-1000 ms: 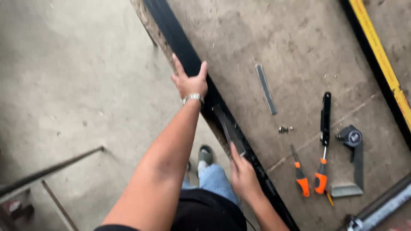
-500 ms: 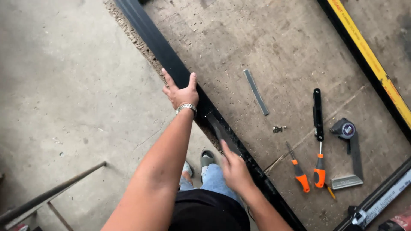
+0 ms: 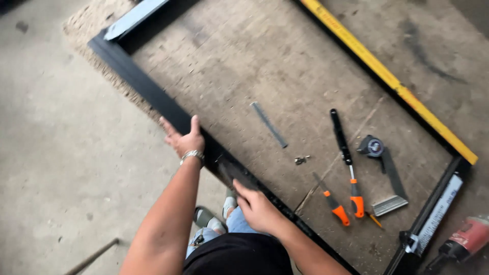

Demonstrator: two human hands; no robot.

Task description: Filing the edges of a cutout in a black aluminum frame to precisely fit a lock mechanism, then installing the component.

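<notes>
On worn particleboard bench over grey concrete floor, black frame.

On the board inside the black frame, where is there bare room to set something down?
Bare board lies between the black frame bar and the yellow level. Crowded near the screwdrivers, square and tape measure.
</notes>
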